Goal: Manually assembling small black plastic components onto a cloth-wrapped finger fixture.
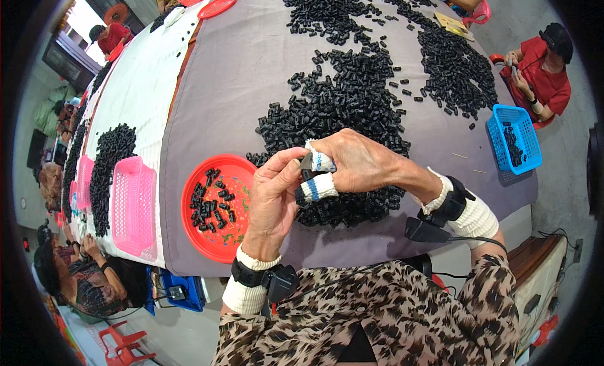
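Left hand (274, 190) and right hand (358, 161), its fingers taped, jointly pinch one small black part (306, 161) above the black parts heap (352, 108), beside red plate (236, 168).

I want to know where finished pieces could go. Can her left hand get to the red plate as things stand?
Probably yes: the left hand is right beside the red plate, with nothing between, though it pinches a small black piece with the right hand.

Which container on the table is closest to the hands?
The round red plate, holding a few black pieces, just left of the left hand; the pink basket and blue basket lie farther.
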Tool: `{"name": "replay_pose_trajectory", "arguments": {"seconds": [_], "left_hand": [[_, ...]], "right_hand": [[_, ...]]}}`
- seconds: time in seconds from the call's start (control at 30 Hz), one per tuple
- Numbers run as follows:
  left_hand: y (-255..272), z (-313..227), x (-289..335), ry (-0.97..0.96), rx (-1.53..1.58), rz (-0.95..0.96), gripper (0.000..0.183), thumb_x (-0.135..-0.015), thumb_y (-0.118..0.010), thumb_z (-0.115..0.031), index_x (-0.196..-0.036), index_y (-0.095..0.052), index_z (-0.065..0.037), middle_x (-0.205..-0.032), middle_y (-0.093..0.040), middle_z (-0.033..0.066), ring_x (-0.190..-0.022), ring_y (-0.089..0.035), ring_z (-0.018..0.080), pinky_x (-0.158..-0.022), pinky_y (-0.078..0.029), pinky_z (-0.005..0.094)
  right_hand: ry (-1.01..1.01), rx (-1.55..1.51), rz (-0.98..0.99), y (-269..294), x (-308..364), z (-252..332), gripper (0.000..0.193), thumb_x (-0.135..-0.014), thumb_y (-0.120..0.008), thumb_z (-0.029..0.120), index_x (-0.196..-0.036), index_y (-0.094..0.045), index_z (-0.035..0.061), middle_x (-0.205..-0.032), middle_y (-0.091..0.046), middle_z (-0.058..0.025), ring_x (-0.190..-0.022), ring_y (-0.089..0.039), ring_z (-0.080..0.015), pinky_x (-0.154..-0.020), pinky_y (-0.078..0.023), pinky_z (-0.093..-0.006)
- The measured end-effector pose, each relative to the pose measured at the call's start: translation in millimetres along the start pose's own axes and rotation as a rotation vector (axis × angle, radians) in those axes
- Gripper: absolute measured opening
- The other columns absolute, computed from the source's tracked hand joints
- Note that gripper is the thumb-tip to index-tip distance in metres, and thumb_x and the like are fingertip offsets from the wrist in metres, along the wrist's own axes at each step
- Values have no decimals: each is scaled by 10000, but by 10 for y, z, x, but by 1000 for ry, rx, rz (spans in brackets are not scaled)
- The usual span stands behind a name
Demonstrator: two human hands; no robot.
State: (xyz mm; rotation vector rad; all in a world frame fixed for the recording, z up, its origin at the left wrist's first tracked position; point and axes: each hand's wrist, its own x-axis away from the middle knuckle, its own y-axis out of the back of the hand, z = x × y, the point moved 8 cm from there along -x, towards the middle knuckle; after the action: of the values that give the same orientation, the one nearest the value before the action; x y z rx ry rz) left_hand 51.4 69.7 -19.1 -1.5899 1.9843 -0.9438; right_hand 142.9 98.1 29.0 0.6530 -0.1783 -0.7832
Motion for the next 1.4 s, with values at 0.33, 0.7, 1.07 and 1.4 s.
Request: {"name": "replay_pose_trajectory", "arguments": {"seconds": [0.33, 0.7, 1.07, 1.4], "left_hand": [[-10, 8, 15, -9, 107, 8, 239, -851, -570, -94, -1067, -553, 7, -931, -620, 81, -838, -597, 135, -764, -490, 275], [-10, -99, 48, -64, -54, -90, 226, -797, -568, 13, -1022, -566, 23, -896, -611, 73, -783, -602, 130, -715, -495, 258], [576, -405, 237, -211, -163, -343, 215, -804, -564, -41, -996, -567, 56, -783, -599, 94, -655, -576, 155, -615, -491, 262], [526, -281, 272, -145, -40, -180, 280, -880, -530, -95, -1118, -520, 52, -907, -582, 109, -751, -584, 166, -657, -497, 274]], "right_hand": [[33, -110, -229, 118, 61, 126, 297, -650, -749, 213, -740, -541, 20, -583, -540, -60, -506, -491, -122, -477, -390, -289], [8, -44, -230, 71, 11, 163, 341, -642, -710, 246, -711, -498, -12, -609, -567, -165, -533, -578, -289, -512, -441, -359], [-184, -91, -170, 81, -57, -299, 385, -735, -667, 346, -814, -544, -10, -675, -579, -141, -616, -576, -259, -590, -448, -353], [-29, -160, -154, -117, -28, -154, 298, -756, -660, 261, -819, -548, -8, -661, -578, -133, -620, -581, -211, -583, -448, -329]]}}
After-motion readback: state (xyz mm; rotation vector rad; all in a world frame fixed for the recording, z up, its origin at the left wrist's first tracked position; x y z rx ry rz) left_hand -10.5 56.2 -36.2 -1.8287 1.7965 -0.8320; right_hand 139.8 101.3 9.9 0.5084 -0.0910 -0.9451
